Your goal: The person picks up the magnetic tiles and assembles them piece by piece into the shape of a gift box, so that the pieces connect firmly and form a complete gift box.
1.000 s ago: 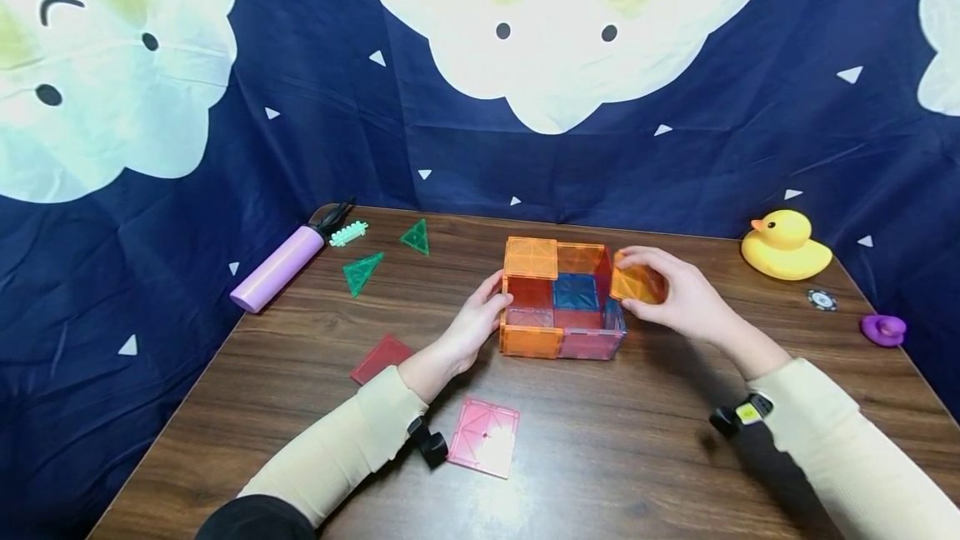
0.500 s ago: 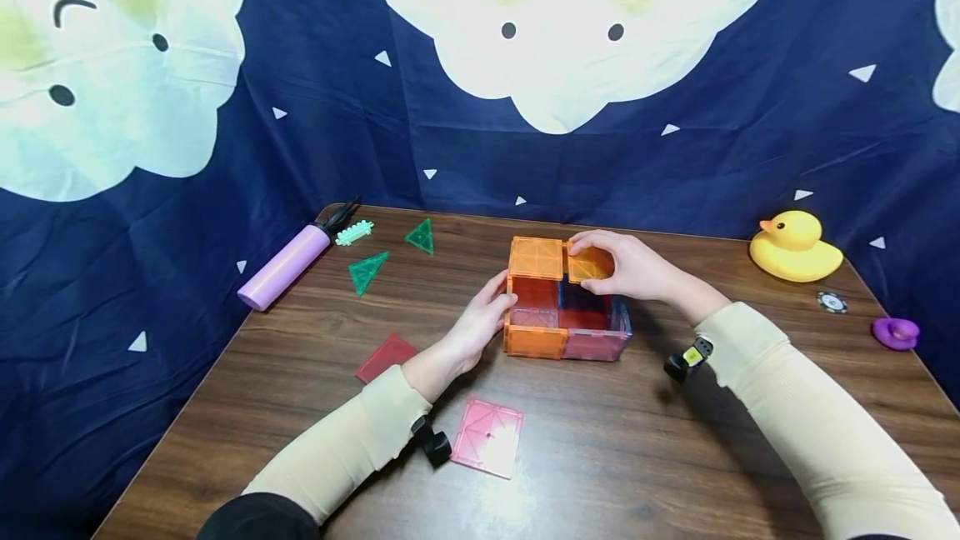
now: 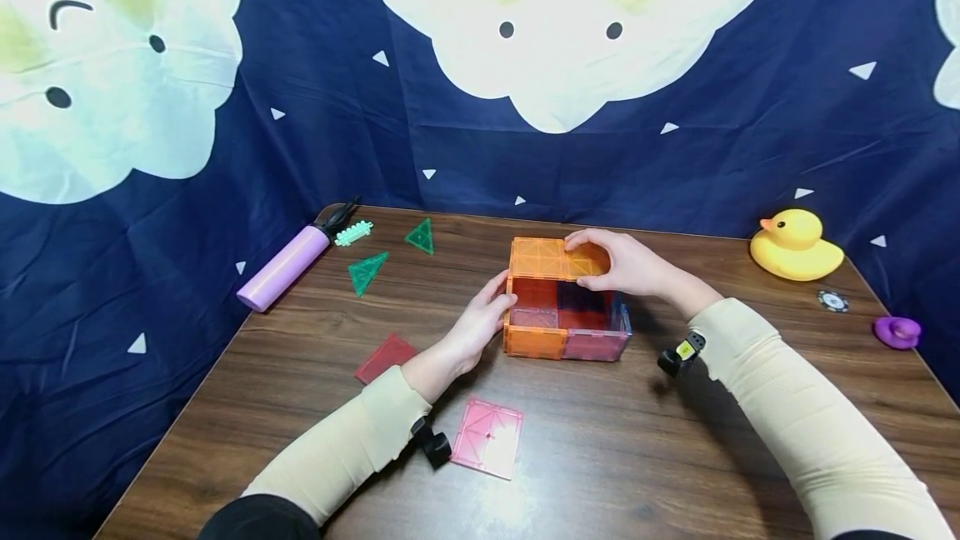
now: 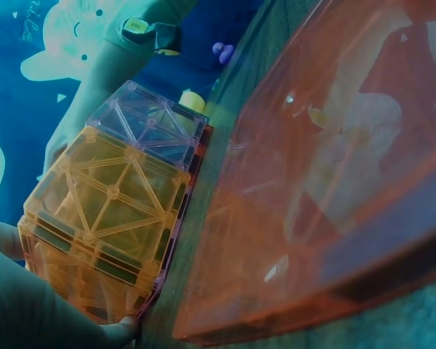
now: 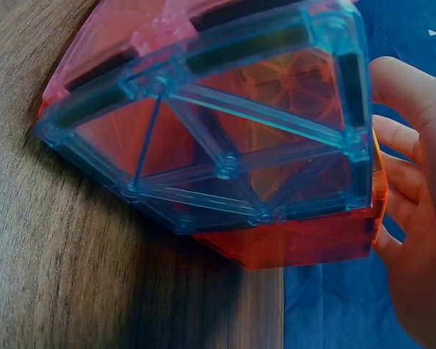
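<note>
A box of see-through magnetic tiles (image 3: 535, 343) stands on the table, with orange and pink tiles along its front. My left hand (image 3: 468, 323) grips its left end, thumb at the near upper edge. On the far top, one orange tile (image 3: 534, 257) lies flat. Beside it is a second orange tile (image 3: 588, 260), edge against edge, which my right hand (image 3: 630, 263) holds between thumb and fingers. The front half of the top is uncovered, showing red inside. A blue tile (image 5: 225, 166) forms the right end in the right wrist view.
Nearby on the table lie a pink tile (image 3: 487, 438), a red tile (image 3: 384, 358) and green triangles (image 3: 367, 273). A purple pump (image 3: 283, 268) and mint toy piece (image 3: 354, 232) are back left. A yellow duck (image 3: 797, 248), chip (image 3: 832, 301) and purple duck (image 3: 896, 332) stand right.
My right hand has brought the orange tile leftward from beside the box onto its top, and the last gap to the other orange tile has closed. The left hand stays on the box.
</note>
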{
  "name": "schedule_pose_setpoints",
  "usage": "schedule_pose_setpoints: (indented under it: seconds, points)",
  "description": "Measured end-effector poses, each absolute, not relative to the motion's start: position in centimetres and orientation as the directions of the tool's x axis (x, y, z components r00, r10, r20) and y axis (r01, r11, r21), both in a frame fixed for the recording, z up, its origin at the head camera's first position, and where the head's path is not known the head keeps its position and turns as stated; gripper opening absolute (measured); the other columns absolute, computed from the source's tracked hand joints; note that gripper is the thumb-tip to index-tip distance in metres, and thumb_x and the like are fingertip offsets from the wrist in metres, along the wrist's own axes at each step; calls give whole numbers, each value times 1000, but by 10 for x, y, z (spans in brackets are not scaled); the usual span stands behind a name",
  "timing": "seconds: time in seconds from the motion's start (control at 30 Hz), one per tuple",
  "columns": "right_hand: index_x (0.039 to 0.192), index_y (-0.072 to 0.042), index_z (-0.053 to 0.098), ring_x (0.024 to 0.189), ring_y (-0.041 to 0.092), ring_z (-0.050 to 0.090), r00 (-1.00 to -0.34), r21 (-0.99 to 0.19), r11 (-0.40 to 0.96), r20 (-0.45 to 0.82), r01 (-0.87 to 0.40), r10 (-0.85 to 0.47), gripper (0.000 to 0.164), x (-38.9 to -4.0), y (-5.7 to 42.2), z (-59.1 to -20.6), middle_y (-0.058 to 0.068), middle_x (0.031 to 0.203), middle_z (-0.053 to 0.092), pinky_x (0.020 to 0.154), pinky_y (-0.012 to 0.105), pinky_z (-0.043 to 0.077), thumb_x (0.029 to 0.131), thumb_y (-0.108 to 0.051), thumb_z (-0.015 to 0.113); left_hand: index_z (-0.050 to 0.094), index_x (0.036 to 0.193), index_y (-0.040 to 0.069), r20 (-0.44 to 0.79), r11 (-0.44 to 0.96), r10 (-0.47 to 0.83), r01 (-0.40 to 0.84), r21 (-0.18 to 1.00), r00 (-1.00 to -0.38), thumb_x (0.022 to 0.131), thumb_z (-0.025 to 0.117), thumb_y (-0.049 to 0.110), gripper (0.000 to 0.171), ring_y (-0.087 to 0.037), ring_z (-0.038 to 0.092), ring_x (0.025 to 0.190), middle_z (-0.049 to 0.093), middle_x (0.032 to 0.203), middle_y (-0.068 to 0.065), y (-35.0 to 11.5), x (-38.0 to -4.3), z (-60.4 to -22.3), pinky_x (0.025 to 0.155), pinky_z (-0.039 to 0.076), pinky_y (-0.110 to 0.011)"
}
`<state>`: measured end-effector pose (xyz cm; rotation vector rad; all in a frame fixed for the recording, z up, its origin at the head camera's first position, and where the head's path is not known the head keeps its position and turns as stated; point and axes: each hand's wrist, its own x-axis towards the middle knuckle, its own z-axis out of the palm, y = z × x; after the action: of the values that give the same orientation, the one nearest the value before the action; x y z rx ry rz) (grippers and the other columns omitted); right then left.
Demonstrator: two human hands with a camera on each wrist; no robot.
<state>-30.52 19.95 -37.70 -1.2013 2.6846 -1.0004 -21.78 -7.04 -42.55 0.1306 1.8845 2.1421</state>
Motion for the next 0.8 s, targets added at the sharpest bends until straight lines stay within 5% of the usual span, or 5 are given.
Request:
schedule_pose_setpoints:
  seconds: [0.33, 0.57, 0.8]
  points:
    - [138, -6, 58, 125, 30, 51, -795, -666, 519, 192, -536, -576, 52, -301, 206, -383, 15, 142, 56, 106, 47, 39, 91, -17, 78, 27, 160, 5, -123, -108, 268, -156, 982, -956, 104, 45, 10, 60, -36, 36, 144, 28, 164, -19, -71, -219, -426, 116, 30, -56]
    - [141, 5, 52, 116, 24, 54, -918, -889, 364, 134, -278, -374, 40, -298, 212, -400, 25, 142, 54, 92, 20, 44, 104, -11, 58, 33, 157, 5, -160, -83, 245, -185, 979, -956, 104, 48, 13, 56, -34, 39, 142, 37, 158, -20, -74, -217, -423, 114, 31, -59]
    - [142, 6, 51, 106, 11, 56, -950, -949, 266, 88, -172, -300, 43, -295, 216, -410, 26, 137, 53, 90, 18, 46, 104, -13, 57, 32, 158, 6, -206, -40, 267, -224, 974, -941, 103, 50, 14, 59, -36, 41, 140, 38, 156, -21, -79, -202, -418, 112, 32, -61]
